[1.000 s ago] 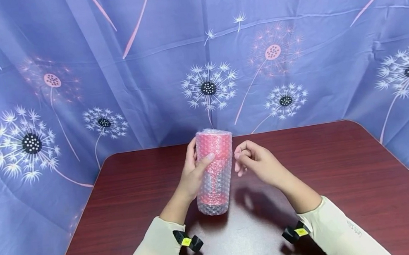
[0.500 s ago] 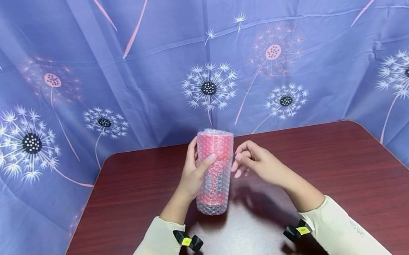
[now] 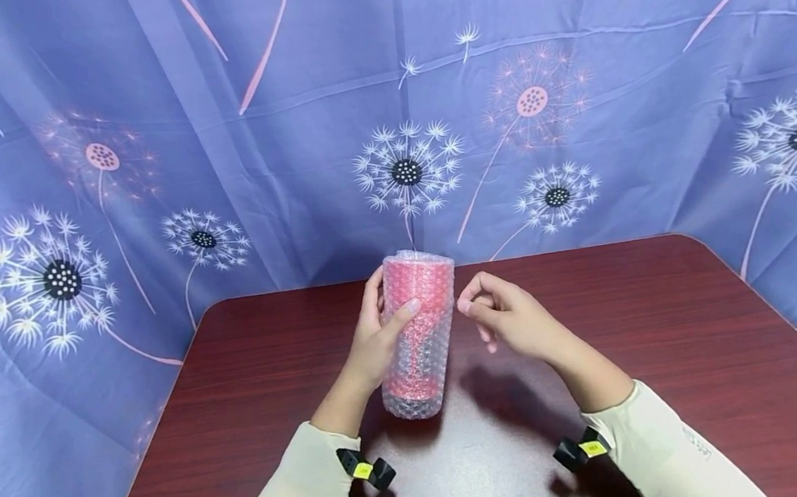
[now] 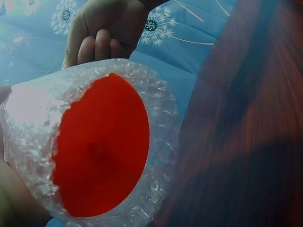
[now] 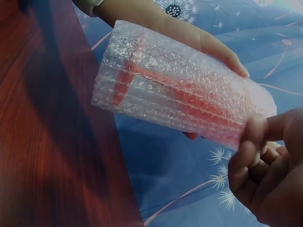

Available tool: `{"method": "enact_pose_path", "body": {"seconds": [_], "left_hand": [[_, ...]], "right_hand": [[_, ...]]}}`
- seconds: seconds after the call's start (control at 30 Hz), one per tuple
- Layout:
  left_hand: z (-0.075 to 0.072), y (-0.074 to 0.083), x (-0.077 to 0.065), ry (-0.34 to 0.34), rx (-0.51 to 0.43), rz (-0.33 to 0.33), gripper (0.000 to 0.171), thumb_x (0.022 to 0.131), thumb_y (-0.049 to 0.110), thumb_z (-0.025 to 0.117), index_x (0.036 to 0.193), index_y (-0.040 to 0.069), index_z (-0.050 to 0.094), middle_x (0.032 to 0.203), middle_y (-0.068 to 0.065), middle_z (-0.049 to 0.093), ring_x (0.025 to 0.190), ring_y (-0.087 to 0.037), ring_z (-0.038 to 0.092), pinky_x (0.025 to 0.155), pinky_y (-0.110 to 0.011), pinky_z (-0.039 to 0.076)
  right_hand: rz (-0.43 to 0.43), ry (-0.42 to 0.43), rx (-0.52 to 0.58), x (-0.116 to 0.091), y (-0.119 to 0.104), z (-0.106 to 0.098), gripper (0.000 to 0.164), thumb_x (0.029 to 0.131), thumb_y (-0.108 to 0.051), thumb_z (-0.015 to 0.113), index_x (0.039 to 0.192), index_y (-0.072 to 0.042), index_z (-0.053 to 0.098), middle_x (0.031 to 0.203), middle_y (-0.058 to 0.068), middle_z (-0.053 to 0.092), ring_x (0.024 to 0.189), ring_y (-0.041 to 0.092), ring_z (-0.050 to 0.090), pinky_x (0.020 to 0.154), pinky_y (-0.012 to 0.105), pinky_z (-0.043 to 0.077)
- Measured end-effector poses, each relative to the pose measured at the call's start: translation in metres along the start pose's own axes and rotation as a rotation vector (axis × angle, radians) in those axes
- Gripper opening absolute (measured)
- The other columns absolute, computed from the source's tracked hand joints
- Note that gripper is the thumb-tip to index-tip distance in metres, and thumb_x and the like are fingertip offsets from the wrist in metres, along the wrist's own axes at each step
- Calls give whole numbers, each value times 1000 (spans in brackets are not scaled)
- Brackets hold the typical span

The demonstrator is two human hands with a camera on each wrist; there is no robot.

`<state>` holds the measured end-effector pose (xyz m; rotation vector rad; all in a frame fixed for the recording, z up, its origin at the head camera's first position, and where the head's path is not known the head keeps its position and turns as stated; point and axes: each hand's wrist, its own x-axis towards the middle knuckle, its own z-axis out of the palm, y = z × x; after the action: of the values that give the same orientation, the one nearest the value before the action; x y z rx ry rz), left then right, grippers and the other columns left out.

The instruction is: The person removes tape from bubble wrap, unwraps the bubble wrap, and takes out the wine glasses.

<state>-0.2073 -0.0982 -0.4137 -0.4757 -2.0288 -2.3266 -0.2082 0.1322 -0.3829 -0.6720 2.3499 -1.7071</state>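
A red goblet (image 4: 102,146) is rolled up in clear bubble wrap (image 3: 413,407). Its round foot faces the camera in the left wrist view, while the head view shows the bowl at the top and a thin stem below. My left hand (image 3: 374,347) grips the roll around its left side, thumb across the front, holding it nearly upright with a slight lean to the right. Beside the roll's upper right edge, my right hand (image 3: 511,319) has curled fingers, thumb and index tips together. No piece of wrap shows plainly between those tips.
Both hands work over a dark red wood-grain table (image 3: 632,321), with shadows under the roll and right hand. A blue curtain (image 3: 303,169) with dandelion prints hangs behind and along the sides. Each wrist carries a black camera strap over a pale sleeve (image 3: 667,447).
My right hand's lower fingers, near the wrap half a second ago, have drawn back and down from it. My left hand and the wrapped goblet stay almost in place.
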Motion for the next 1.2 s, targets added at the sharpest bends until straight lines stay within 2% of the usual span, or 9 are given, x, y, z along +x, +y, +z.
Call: {"method": "enact_pose_path", "body": {"seconds": [0.1, 0.27, 0.43, 0.57, 0.8, 0.97, 1.2], "left_hand": [[0, 0, 1, -5, -7, -7, 76, 94, 21, 62, 158, 28, 22, 144, -17, 49, 109, -20, 63, 85, -40, 59], [-1, 1, 0, -4, -4, -11, 76, 94, 20, 62, 158, 26, 21, 145, -18, 48, 109, -20, 63, 85, -40, 59], [-2, 0, 0, -3, 12, -6, 75, 95, 20, 62, 158, 27, 22, 145, -17, 49, 111, -20, 62, 86, -40, 59], [-2, -1, 0, -5, 28, -6, 75, 95, 21, 62, 158, 27, 22, 145, -17, 49, 112, -22, 62, 87, -41, 59], [-1, -2, 0, -13, 34, -5, 74, 95, 21, 62, 157, 28, 22, 144, -17, 49, 110, -22, 63, 85, -42, 60], [0, -1, -1, -18, 38, -3, 74, 95, 20, 62, 157, 29, 22, 143, -17, 49, 110, -22, 63, 85, -42, 60], [1, 0, -1, 0, 76, 6, 77, 94, 20, 64, 158, 27, 21, 145, -16, 48, 115, -24, 59, 88, -40, 59]], "right_hand": [[8, 10, -21, -1, -1, -1, 16, 103, -19, 57, 106, -3, 57, 60, 6, 51, 48, 16, 54, 50, 41, 55], [10, -4, 33, 0, -1, 0, 12, 103, -16, 56, 106, -5, 57, 65, 8, 57, 53, 19, 61, 57, 44, 58], [20, -34, 99, 1, -1, 1, 16, 104, -15, 54, 109, 0, 54, 82, 18, 69, 70, 34, 73, 62, 51, 60], [43, -26, 105, 1, -1, 2, 22, 103, -20, 58, 110, 1, 54, 89, 22, 71, 78, 44, 73, 64, 55, 59], [51, 13, 60, 3, 2, 4, 29, 101, -26, 63, 108, 0, 55, 80, 18, 67, 69, 31, 74, 67, 53, 60], [28, 22, 26, 3, 2, 5, 26, 100, -25, 64, 105, -2, 55, 76, 16, 66, 69, 33, 73, 68, 48, 61], [4, 30, -27, 3, 3, 5, 21, 102, -23, 61, 102, -3, 56, 72, 13, 66, 69, 28, 72, 71, 48, 61]]}}
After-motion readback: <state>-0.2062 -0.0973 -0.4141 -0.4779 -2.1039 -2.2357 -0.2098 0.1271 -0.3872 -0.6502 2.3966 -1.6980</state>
